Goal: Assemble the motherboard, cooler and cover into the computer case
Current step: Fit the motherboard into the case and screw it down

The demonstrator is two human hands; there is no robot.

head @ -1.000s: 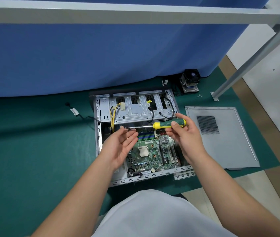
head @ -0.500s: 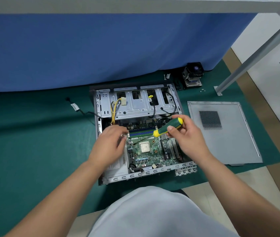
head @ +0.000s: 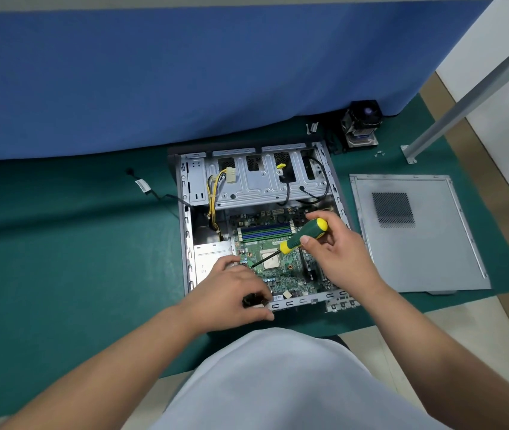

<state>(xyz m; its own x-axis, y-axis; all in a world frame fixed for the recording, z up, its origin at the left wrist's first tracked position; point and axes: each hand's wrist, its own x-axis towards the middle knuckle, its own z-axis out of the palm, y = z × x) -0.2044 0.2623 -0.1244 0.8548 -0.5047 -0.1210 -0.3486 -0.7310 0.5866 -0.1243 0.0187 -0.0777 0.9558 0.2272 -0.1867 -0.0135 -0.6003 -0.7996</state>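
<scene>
The open grey computer case [head: 186,231] lies flat on the green mat, with the green motherboard [head: 281,276] lying inside it. My right hand [head: 340,256] grips a green and yellow screwdriver [head: 304,235] whose tip points down-left onto the board beside the CPU socket. My left hand [head: 231,291] rests palm down over the case's near left corner, fingers curled by the board's edge; whether it holds anything is hidden. The black cooler [head: 361,125] stands at the back right of the mat. The grey side cover [head: 417,234] lies flat to the right of the case.
A blue curtain [head: 184,82] hangs right behind the case. A black cable with a white tag [head: 143,186] trails left of the case. Small screws [head: 379,154] lie near a grey metal frame leg [head: 452,110] at the right. Pale floor borders the mat at the right and front.
The screwdriver swung from level in both hands to tip-down on the board, held by my right hand alone. My left hand let go of the shaft and dropped to the case's near left corner.
</scene>
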